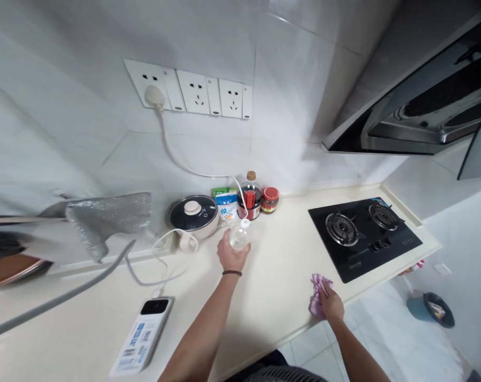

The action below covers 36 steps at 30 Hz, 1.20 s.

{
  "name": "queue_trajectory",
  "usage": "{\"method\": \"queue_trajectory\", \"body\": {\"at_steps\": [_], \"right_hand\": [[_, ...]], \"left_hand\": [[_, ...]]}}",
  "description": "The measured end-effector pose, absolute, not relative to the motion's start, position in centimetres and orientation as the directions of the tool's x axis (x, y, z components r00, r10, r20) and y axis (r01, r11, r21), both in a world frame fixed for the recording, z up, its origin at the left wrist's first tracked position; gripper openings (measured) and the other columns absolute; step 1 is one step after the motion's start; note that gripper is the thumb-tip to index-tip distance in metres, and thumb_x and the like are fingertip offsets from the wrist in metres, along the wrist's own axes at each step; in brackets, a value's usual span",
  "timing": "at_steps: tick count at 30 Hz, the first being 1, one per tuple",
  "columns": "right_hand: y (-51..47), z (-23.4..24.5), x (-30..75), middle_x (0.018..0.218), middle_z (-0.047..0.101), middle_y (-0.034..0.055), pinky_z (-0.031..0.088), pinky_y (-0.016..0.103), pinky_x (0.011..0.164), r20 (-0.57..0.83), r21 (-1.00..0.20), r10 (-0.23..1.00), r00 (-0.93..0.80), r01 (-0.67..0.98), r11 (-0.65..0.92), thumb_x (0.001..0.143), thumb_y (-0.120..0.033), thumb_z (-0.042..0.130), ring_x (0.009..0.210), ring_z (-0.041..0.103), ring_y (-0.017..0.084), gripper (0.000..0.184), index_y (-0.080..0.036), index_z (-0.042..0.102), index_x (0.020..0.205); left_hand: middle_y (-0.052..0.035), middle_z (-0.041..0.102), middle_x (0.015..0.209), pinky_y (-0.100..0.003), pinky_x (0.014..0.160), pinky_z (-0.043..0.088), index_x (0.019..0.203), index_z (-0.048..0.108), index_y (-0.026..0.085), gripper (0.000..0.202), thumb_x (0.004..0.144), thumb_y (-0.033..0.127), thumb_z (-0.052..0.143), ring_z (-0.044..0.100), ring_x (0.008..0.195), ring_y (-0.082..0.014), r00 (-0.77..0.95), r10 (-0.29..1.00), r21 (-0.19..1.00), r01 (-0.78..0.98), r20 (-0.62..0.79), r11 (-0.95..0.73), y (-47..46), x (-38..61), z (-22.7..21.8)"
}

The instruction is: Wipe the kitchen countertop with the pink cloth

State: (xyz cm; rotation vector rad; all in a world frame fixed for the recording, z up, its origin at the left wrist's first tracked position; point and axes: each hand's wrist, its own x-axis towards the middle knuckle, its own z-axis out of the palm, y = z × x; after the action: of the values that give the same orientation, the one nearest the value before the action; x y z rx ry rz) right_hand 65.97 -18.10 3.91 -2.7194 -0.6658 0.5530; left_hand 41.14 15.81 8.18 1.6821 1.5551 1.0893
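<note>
My left hand point(233, 253) is wrapped round a clear plastic bottle point(239, 237) with a white cap, near the back of the counter. Just behind it stand a dark sauce bottle point(251, 193) with a brown cap, a red-lidded jar point(269, 199) and a blue and white packet point(226, 206). To the left of that hand is an electric pot point(195, 215) with a glass lid. At the counter's front edge, my right hand point(331, 303) grips a crumpled purple cloth point(318, 293), left of the gas stove.
A black two-burner gas stove point(363, 233) lies to the right under a range hood point(423, 95). A white cord point(184, 168) hangs from the wall sockets point(192, 91). At left are a power bank point(143, 337) and a grey hose point(65, 298). A bin point(438, 309) stands on the floor.
</note>
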Motion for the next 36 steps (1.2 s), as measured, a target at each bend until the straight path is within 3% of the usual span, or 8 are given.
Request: {"method": "queue_trajectory", "body": {"at_steps": [4, 8, 12, 16, 21, 26, 32, 36], "right_hand": [[-17.0, 4.7, 66.4, 0.14, 0.074, 0.0124, 0.058, 0.042, 0.1, -0.348, -0.383, 0.437, 0.83, 0.299, -0.874, 0.105, -0.042, 0.048, 0.12, 0.075, 0.029, 0.049, -0.028, 0.064, 0.149], [-16.4, 5.0, 66.1, 0.14, 0.073, 0.0126, 0.058, 0.039, 0.1, -0.354, -0.359, 0.425, 0.833, 0.299, -0.884, 0.106, -0.043, 0.046, 0.12, 0.074, 0.028, 0.051, -0.026, 0.061, 0.152], [-16.4, 5.0, 65.9, 0.14, 0.074, 0.0096, 0.056, 0.037, 0.103, -0.349, -0.331, 0.435, 0.83, 0.325, -0.886, 0.106, -0.045, 0.043, 0.122, 0.073, 0.025, 0.052, -0.028, 0.06, 0.152], [-16.3, 5.1, 66.0, 0.14, 0.073, 0.0102, 0.056, 0.037, 0.103, -0.336, -0.34, 0.43, 0.838, 0.318, -0.885, 0.105, -0.044, 0.044, 0.122, 0.072, 0.025, 0.051, -0.028, 0.062, 0.151], [-16.4, 5.0, 66.1, 0.14, 0.073, 0.0102, 0.056, 0.038, 0.101, -0.324, -0.337, 0.443, 0.836, 0.336, -0.88, 0.105, -0.043, 0.044, 0.12, 0.073, 0.027, 0.051, -0.028, 0.064, 0.149], [-16.6, 4.5, 66.6, 0.136, 0.075, 0.0106, 0.056, 0.038, 0.098, -0.314, -0.297, 0.457, 0.832, 0.371, -0.88, 0.105, -0.045, 0.046, 0.115, 0.074, 0.027, 0.051, -0.029, 0.064, 0.149], [-14.2, 4.7, 67.9, 0.139, 0.072, 0.0132, 0.054, 0.038, 0.098, -0.311, -0.249, 0.491, 0.813, 0.429, -0.868, 0.106, -0.044, 0.042, 0.118, 0.072, 0.028, 0.054, -0.025, 0.057, 0.155], [-10.6, 3.9, 64.3, 0.135, 0.072, 0.0144, 0.056, 0.037, 0.094, -0.27, -0.273, 0.732, 0.626, 0.679, -0.682, 0.103, -0.043, 0.046, 0.11, 0.073, 0.026, 0.054, -0.027, 0.058, 0.153]], "left_hand": [[-0.0134, 0.067, 0.116, -0.047, 0.102, 0.049, 0.151, 0.05, 0.017, 0.089, 0.073, 0.044, 0.081, 0.062, 0.114, -0.0344, 0.42, 0.896, 0.66, 0.634, 0.143, -0.403, 10.9, 43.1, 9.8], [-0.0189, 0.064, 0.133, -0.05, 0.107, 0.041, 0.152, 0.051, 0.019, 0.086, 0.071, 0.031, 0.079, 0.057, 0.125, -0.0377, 0.709, 0.695, 0.409, 0.674, -0.123, -0.615, 6.9, 47.6, 11.7], [-0.0212, 0.065, 0.135, -0.049, 0.109, 0.036, 0.139, 0.061, 0.014, 0.081, 0.06, 0.014, 0.078, 0.056, 0.128, -0.0379, 0.773, 0.569, 0.322, 0.634, -0.281, -0.703, 5.2, 50.4, 12.2], [-0.0188, 0.065, 0.137, -0.05, 0.11, 0.037, 0.138, 0.06, 0.017, 0.08, 0.061, 0.021, 0.08, 0.056, 0.13, -0.0376, 0.759, 0.574, 0.326, 0.651, -0.308, -0.685, 5.6, 50.2, 12.4], [-0.0114, 0.066, 0.139, -0.049, 0.109, 0.043, 0.146, 0.053, 0.026, 0.084, 0.068, 0.038, 0.081, 0.059, 0.129, -0.034, 0.669, 0.712, 0.524, 0.693, -0.212, -0.495, 7.7, 47.3, 12.8], [-0.0059, 0.067, 0.136, -0.041, 0.108, 0.051, 0.14, 0.052, 0.026, 0.082, 0.065, 0.037, 0.086, 0.066, 0.12, -0.0245, 0.446, 0.895, 0.901, 0.39, -0.006, -0.188, 11.4, 42.3, 10.3], [-0.0088, 0.066, 0.132, -0.051, 0.111, 0.051, 0.134, 0.055, 0.02, 0.081, 0.063, 0.041, 0.088, 0.065, 0.118, -0.0273, 0.046, 0.991, 0.943, 0.306, 0.124, -0.132, 14.5, 36.9, 7.5], [-0.0098, 0.067, 0.131, -0.055, 0.11, 0.053, 0.135, 0.056, 0.023, 0.086, 0.06, 0.047, 0.088, 0.065, 0.118, -0.0308, -0.104, 0.987, 0.952, 0.293, 0.124, -0.089, 15.4, 35.2, 6.6]]}}
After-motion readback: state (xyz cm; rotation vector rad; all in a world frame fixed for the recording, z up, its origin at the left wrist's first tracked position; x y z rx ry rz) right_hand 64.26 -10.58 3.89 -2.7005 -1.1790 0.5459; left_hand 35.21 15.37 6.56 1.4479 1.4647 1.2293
